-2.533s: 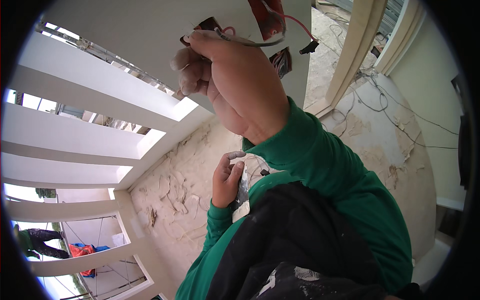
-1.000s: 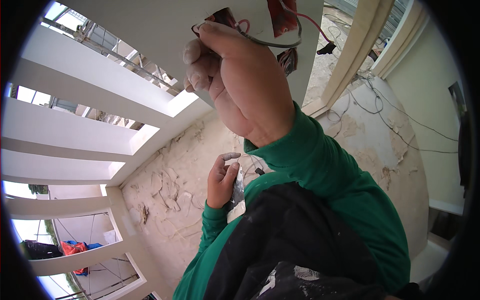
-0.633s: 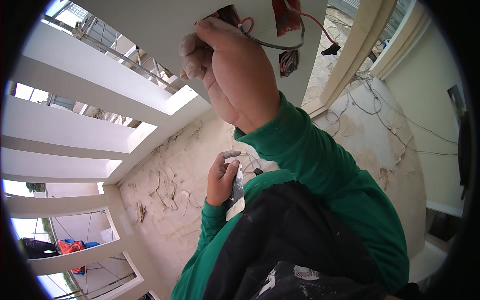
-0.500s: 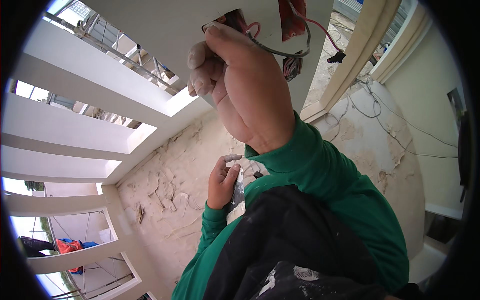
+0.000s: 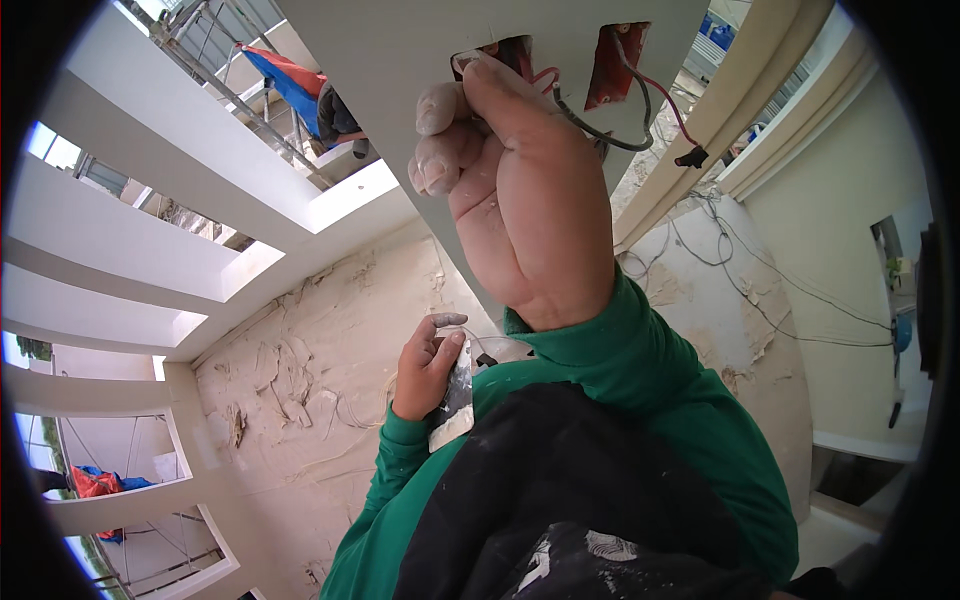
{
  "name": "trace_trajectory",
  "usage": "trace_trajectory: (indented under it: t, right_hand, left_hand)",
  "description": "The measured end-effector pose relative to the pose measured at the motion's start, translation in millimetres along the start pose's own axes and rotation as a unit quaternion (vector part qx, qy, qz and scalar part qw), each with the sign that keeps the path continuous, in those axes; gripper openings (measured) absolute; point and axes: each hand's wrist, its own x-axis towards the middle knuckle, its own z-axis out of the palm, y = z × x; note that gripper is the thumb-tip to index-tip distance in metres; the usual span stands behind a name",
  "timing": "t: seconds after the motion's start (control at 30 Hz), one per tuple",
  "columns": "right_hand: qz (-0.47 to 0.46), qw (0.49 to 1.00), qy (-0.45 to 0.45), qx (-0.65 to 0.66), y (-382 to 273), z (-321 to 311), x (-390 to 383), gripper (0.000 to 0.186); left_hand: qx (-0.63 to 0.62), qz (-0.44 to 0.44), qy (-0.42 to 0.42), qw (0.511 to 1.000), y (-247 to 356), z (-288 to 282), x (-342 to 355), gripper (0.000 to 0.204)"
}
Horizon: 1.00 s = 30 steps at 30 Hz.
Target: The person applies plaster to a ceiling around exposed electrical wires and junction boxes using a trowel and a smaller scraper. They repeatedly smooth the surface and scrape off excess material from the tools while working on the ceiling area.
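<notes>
My right hand (image 5: 530, 180) is raised to the pale wall panel (image 5: 380, 40), its fingers curled and dusted with white. One fingertip touches the rim of the left box opening (image 5: 515, 50); anything inside the curl is hidden. Beside it is a second red electrical box (image 5: 615, 70), with a dark wire and a red wire (image 5: 668, 115) looping out, a black connector (image 5: 691, 158) at the end. Lower down, near my body, my left hand (image 5: 425, 370) is closed on a flat metal putty knife (image 5: 457, 390), with pale filler along its lower edge. Its index finger points out.
Dried smears and scraps cover the floor (image 5: 300, 390). Dark cables (image 5: 750, 230) trail across it at the right. White window framing (image 5: 240, 270) lines the left. Beyond it are scaffold pipes (image 5: 215, 85) and a person in dark clothing (image 5: 338, 118) beside red-blue cloth (image 5: 275, 80).
The view has shifted, so my hands and the boxes sit differently in it. My right hand stays at the left opening. A person and red-blue cloth now show through the upper left window.
</notes>
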Motion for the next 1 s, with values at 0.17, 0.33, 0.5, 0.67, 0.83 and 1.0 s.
trace_trajectory:
  t: [0.17, 0.33, 0.5, 0.67, 0.83, 1.0]
  right_hand:
    - [0.012, 1.000, -0.022, 0.014, 5.6, 4.1, -6.0, 0.018]
    - [0.007, 1.000, -0.011, 0.022, 7.0, 3.3, -3.4, 0.017]
    - [-0.002, 1.000, -0.017, 0.001, 4.8, 1.5, 1.6, 0.017]
    - [0.018, 0.998, -0.023, 0.053, -2.0, 3.1, -4.4, 0.018]
    - [0.022, 0.996, -0.020, 0.082, -2.4, 1.5, -5.0, 0.018]
    - [-0.008, 0.999, -0.010, 0.031, -3.4, -4.5, 1.4, 0.015]
  left_hand:
    - [0.007, -0.008, -0.033, 0.999, 6.0, -1.8, -0.1, 0.025]
    - [0.034, 0.011, -0.049, 0.998, -2.9, -2.8, 8.4, 0.024]
    - [0.039, 0.001, -0.039, 0.998, -2.8, -4.5, 6.6, 0.024]
    - [0.076, 0.003, -0.034, 0.997, 2.4, -5.3, 4.5, 0.025]
    - [0.056, -0.010, -0.034, 0.998, -3.5, -8.7, 1.5, 0.025]
    - [0.018, -0.012, -0.013, 1.000, -4.1, -4.5, 0.5, 0.024]
